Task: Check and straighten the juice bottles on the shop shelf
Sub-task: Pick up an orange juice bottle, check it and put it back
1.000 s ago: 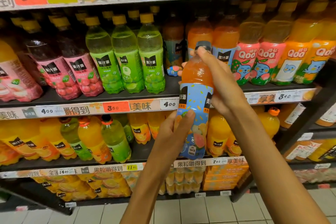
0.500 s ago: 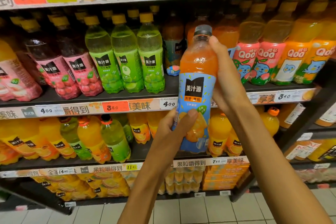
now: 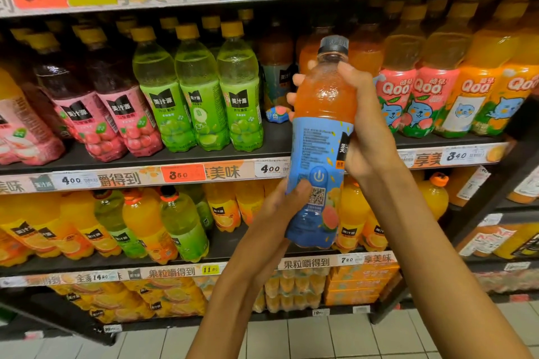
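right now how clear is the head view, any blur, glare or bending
Head view: the held bottle is fairly sharp, its QR code visible but the small print unreadable; the price strip and the green bottles are soft; shelf lines bow from the wide lens; the back rows sit in shadow; only faint sheen on the bottle, no strong glare.

Held bottle [image 3: 322, 102]: clear plastic, glossy, faint condensation haze on upper body. Cap [image 3: 334, 44] – dark ribbed plastic, matt. Wrap label [image 3: 316, 160]: blue plastic film, slight sheen, printed text + QR. 3 green bottles [image 3: 198, 90] w/ same clear glossy plastic, yellow plastic caps. Shelf deck [image 3: 204, 154] – dark, matt, looks like painted metal. Price strips [image 3: 180, 175]: paper tags behind shiny clear plastic. Floor tiles [image 3: 306, 335] pale, smooth, semi-gloss.
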